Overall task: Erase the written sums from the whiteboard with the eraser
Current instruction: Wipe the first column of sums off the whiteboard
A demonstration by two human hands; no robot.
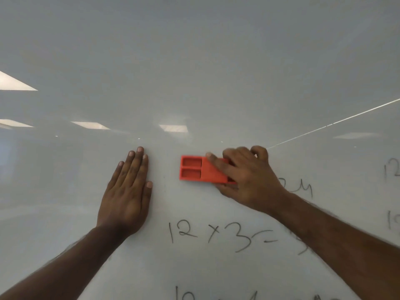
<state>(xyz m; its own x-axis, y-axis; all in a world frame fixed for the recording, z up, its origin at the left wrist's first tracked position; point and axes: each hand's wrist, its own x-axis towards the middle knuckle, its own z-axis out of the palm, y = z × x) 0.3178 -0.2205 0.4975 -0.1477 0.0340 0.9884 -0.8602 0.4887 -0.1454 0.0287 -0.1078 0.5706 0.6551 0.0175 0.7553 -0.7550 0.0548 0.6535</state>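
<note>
A white whiteboard [194,72] fills the view. My right hand [246,176] grips an orange eraser [197,171] and presses it flat on the board, its left end sticking out past my fingers. My left hand [127,191] lies flat on the board with fingers together, a little left of the eraser and apart from it. Just right of my right hand the digits "24" [303,188] show. Below the eraser runs the sum "12 x 3 =" [216,234], its answer hidden by my right forearm. More writing [216,296] is cut off at the bottom edge.
Parts of other sums [392,169] sit at the right edge of the board. Ceiling lights reflect in the board [173,128] above my hands. A thin bright line [333,123] crosses the upper right.
</note>
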